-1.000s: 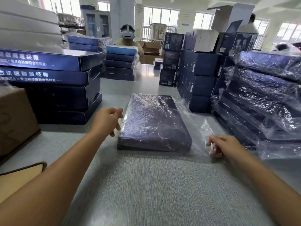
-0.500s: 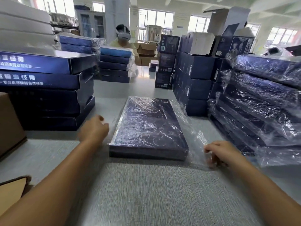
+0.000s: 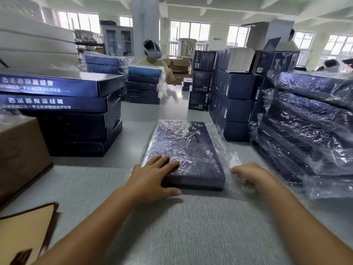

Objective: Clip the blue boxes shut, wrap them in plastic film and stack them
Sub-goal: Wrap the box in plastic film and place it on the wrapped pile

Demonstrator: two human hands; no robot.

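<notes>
The left hand (image 3: 152, 176) has moved in from beside the box and now lies on it. Its fingers are straight and spread flat over the near left corner of the lid, and its thumb runs along the near side wall. The right hand (image 3: 250, 175) has stayed in its place. It is just off the box's near right corner, knuckles up, with its fingers curled down into the loose plastic film (image 3: 225, 150) that bunches beneath them. The grip looks like a pinch on the film, though blur softens the fingertips. The two hands are apart, with the near end of the blue box (image 3: 189, 148) between them. The box lies flat on the grey worktop (image 3: 191, 226), its long side running away from the hands. Film is drawn wrinkled over its top, and a slack flap spills out on the right hand's side. Outward from the right hand stands a stack of wrapped boxes (image 3: 309, 127), each glossy with creased film. Its lowest layers trail film onto the worktop near that wrist. Outward from the left hand and a little beyond it stands a stack of unwrapped boxes (image 3: 72, 115), some with white lettering on their side faces. A brown carton (image 3: 21, 153) sits farther out on that side, and a tan board (image 3: 23, 232) lies nearer than the left forearm. Beyond the right hand and past the box's far end, dark cartons (image 3: 235, 104) are piled upright. Farther off still, a person (image 3: 152, 60) wearing a headset sits behind another pile of blue boxes.
</notes>
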